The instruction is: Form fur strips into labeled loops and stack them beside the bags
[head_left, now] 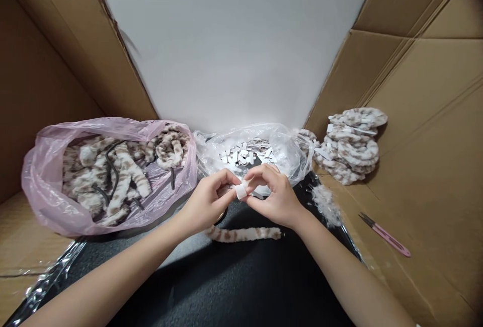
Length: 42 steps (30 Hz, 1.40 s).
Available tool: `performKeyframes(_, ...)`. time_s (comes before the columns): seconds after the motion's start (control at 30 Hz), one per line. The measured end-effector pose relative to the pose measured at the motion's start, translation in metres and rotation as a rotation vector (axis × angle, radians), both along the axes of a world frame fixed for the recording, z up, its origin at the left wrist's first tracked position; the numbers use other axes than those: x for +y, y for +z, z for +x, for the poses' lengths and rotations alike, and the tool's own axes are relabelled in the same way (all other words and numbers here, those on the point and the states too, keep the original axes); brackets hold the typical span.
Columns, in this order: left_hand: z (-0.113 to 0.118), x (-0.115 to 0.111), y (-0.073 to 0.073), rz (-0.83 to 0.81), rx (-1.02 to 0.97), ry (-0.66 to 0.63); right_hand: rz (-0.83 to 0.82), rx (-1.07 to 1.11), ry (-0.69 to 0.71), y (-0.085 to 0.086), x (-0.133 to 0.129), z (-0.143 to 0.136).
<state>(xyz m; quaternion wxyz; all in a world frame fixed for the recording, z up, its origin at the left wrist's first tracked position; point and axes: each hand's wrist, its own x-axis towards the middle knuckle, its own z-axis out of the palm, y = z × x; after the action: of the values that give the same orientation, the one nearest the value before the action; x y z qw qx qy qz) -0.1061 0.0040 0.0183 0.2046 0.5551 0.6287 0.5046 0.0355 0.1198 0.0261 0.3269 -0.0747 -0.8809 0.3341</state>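
Between my two hands is a small white tag (241,191), its far side bent over by the fingers. My left hand (211,196) pinches its left edge between thumb and forefinger. From the other side, my right hand (274,193) grips it with thumb and fingertips. Just below them a fluffy white strip with brown bands (245,235) lies on the black surface, its left end curving up under my left hand. Behind the hands sits a clear plastic bag (211,153) with many white tags (247,153) in it.
At the left, a pink plastic bag (41,176) holds fluffy pieces and dark cords. A stack of fluffy bands (354,151) stands right. Nearby lie clear plastic bits (326,206) and pink-handled thread snips (387,236). Cardboard walls (433,115) enclose both sides.
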Motion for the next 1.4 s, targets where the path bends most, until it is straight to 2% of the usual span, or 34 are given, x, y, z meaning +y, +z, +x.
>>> performKeyframes(0.07, 0.0, -0.001, 0.006, -0.097, -0.176, -0.06, 0.039, 0.01, 0.007, 0.0, 0.001, 0.001)
performKeyframes(0.17, 0.0, -0.003, 0.013, -0.256, -0.388, -0.076, 0.095, 0.048, 0.016, 0.002, 0.002, 0.002)
performKeyframes(0.27, -0.001, -0.004, 0.012, -0.28, -0.5, -0.05, 0.154, 0.072, 0.019, 0.003, 0.002, 0.003)
performKeyframes(0.5, -0.006, -0.005, 0.007, -0.323, -0.55, -0.025, 0.319, 0.183, 0.014, 0.001, 0.004, 0.002)
performKeyframes(0.7, -0.008, -0.005, 0.011, -0.329, -0.464, -0.041, 0.298, 0.143, 0.113, 0.004, 0.007, 0.005)
performKeyframes(0.8, -0.008, -0.005, 0.011, -0.26, -0.298, 0.022, 0.188, 0.069, 0.224, 0.01, 0.011, 0.01)
performKeyframes(0.9, -0.005, -0.007, 0.008, -0.078, 0.006, 0.044, -0.024, 0.131, 0.151, 0.013, 0.015, 0.011)
performKeyframes(0.97, -0.001, -0.008, 0.004, 0.046, 0.229, -0.001, -0.158, 0.113, 0.104, 0.011, 0.019, 0.009)
performKeyframes(1.1, 0.004, -0.009, -0.004, 0.288, 0.605, -0.134, -0.435, -0.212, 0.27, -0.002, 0.026, -0.001)
performKeyframes(1.2, 0.004, -0.008, -0.007, 0.377, 0.814, -0.181, -0.543, -0.425, 0.392, -0.009, 0.034, -0.005)
performKeyframes(1.27, 0.003, -0.008, -0.008, 0.424, 0.93, -0.211, -0.562, -0.495, 0.414, -0.011, 0.039, -0.005)
performKeyframes(1.4, 0.002, -0.008, -0.008, 0.502, 1.073, -0.261, -0.633, -0.662, 0.373, -0.013, 0.042, -0.004)
